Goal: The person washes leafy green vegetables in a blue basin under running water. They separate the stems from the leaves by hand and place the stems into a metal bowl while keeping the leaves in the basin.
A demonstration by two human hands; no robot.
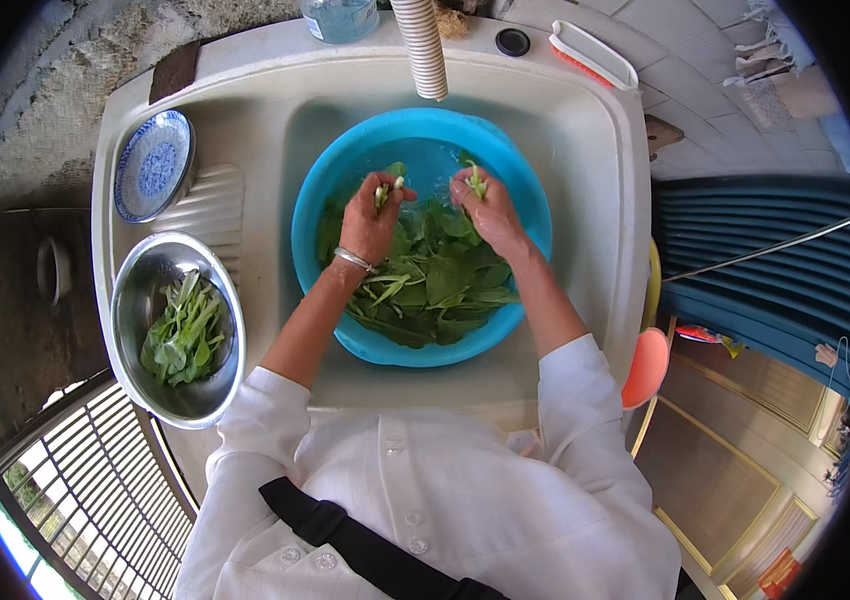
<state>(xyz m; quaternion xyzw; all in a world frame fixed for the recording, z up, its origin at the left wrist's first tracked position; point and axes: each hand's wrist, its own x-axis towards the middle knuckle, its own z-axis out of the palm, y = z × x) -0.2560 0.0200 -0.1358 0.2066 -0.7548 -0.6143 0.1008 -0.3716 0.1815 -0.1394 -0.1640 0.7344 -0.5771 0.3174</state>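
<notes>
A blue plastic basin stands in the sink, holding water and many leafy greens. Over its left part my left hand, with a silver bangle at the wrist, is closed around pale green stems. To the right, my right hand grips another small bunch of stems, with leaves just beyond the fingers. The two hands are apart. At the far left, a stainless steel bowl holds a pile of greens.
Blue-patterned plates lie on the ribbed drainboard. A corrugated hose hangs over the basin's far rim. A plastic bottle, a black round lid and a scrub brush rest on the back ledge. An orange-pink plastic object is at right.
</notes>
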